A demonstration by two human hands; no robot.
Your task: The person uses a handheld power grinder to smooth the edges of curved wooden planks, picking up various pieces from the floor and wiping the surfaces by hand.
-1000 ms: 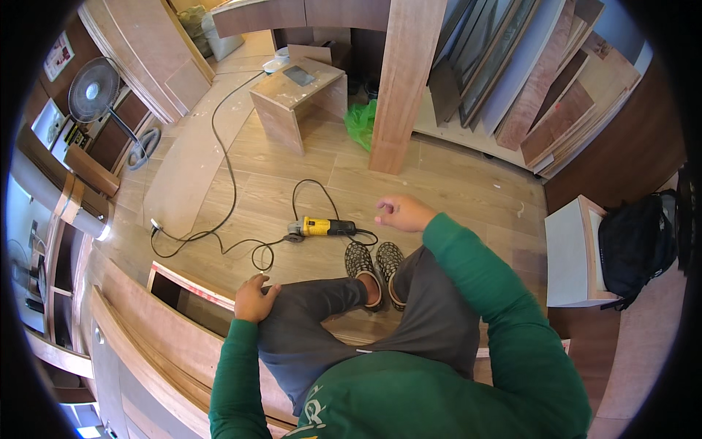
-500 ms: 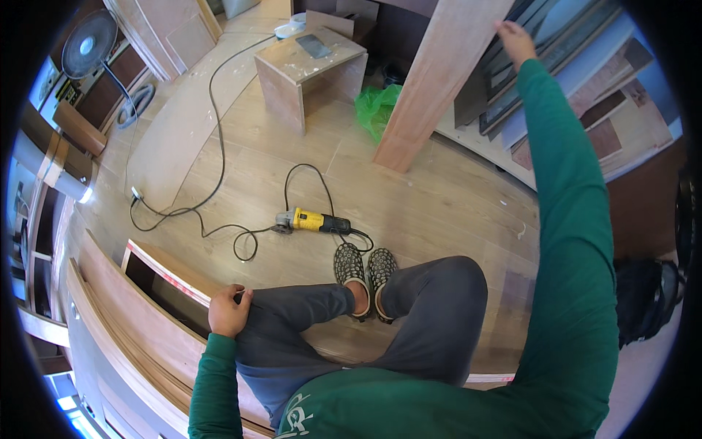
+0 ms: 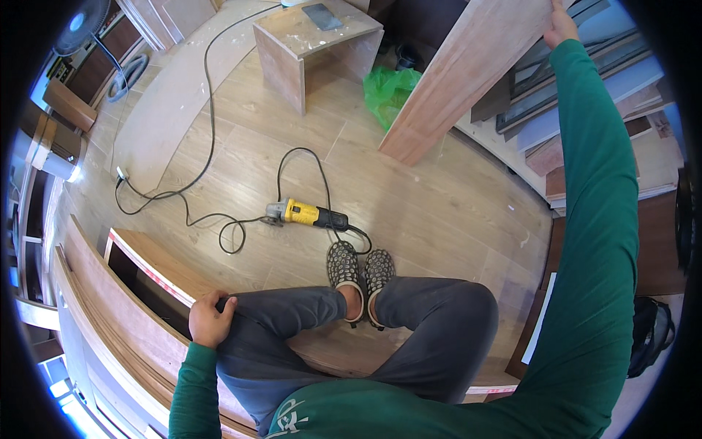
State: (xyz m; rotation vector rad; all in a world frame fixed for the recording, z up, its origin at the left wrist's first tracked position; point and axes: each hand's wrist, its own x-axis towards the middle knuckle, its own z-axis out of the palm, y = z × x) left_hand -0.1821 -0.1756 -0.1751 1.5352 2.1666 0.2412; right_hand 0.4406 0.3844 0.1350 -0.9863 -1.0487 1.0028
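I sit on a wooden cabinet piece with my legs drawn in. My left hand rests curled on my left knee, over grey trousers. My right hand is stretched far up and grips the edge of a tall upright wooden board that stands on the floor ahead of me. A yellow and black angle grinder lies on the wood floor just beyond my patterned shoes, its black cord looping off to the left.
A small wooden stool-like box with a dark phone on top stands at the back. A green plastic bag lies beside the board. Stacked panels lean at right. A fan stands far left, a black bag far right.
My right arm rose from near the floor by my shoes up to the tall board and took hold of its edge. My view tilted downward. My left hand stayed on the knee.
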